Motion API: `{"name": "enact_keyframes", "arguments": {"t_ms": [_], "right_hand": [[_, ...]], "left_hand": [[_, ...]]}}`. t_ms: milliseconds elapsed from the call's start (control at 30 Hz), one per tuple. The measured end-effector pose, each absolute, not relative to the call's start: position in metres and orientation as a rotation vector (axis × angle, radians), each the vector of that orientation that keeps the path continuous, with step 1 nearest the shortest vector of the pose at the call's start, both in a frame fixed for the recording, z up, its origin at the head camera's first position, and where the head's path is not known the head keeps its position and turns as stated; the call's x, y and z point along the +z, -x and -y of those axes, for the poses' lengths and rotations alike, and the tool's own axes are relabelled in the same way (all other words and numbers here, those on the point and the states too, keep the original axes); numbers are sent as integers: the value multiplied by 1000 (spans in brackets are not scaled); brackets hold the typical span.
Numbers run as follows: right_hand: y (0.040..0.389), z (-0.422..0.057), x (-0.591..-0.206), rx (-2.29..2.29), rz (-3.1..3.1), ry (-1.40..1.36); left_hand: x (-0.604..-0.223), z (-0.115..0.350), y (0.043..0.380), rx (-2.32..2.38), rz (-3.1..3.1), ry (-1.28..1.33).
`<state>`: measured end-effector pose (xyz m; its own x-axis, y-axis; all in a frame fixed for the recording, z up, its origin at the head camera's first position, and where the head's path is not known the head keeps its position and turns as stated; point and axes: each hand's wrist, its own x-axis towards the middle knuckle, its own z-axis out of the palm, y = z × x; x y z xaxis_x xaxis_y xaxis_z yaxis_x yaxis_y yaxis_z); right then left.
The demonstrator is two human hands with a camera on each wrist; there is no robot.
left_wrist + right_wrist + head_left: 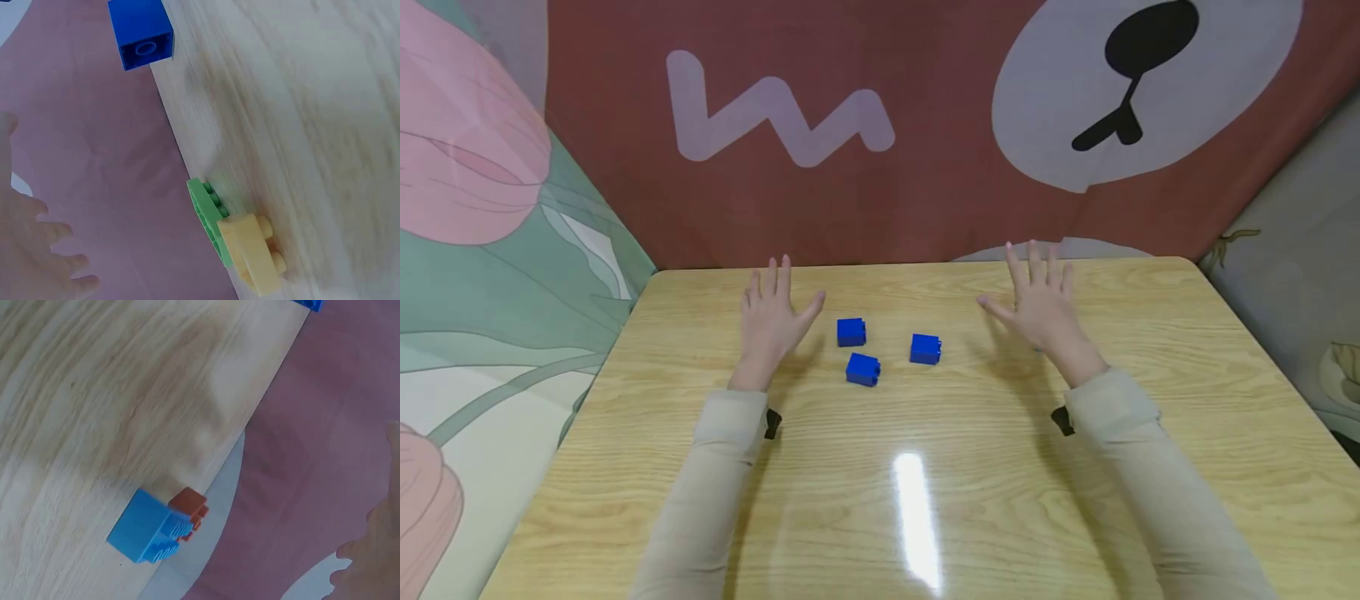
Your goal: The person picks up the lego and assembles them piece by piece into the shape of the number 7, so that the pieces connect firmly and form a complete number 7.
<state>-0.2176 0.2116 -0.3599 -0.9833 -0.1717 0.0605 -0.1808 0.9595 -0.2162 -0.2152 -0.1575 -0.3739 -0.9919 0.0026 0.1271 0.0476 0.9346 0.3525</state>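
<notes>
Three dark blue toy bricks, one at the back left [852,332], one in front of it [863,369] and one to the right [926,349], lie apart on the table between the hands. The left hand [771,325] hovers left of them, fingers spread, holding nothing. In the left wrist view, a green brick [209,215] and a pale yellow brick [253,253] lie close together; the head view hides them. Fingers spread wide, the right hand [1043,317] is held above the table, holding nothing. A light blue brick [140,525] and a reddish-brown brick [187,501] show in the right wrist view.
The wooden table [880,517] ends at a brown printed cloth [925,200] behind it. Patterned cloth [497,317] hangs at the left side, and a pale one [1300,233] at the right. A bright light reflection lies on the near tabletop.
</notes>
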Motion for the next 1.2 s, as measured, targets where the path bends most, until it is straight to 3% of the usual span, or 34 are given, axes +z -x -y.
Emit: {"name": "enact_keyframes", "arguments": {"t_ms": [567,1200], "right_hand": [[212,-182,-384,654,3189,-515],[206,-160,-398,1095,3233,-709]], "left_hand": [[-379,157,205,-1343,2878,204],[-392,152,198,-1516,3052,568]]}}
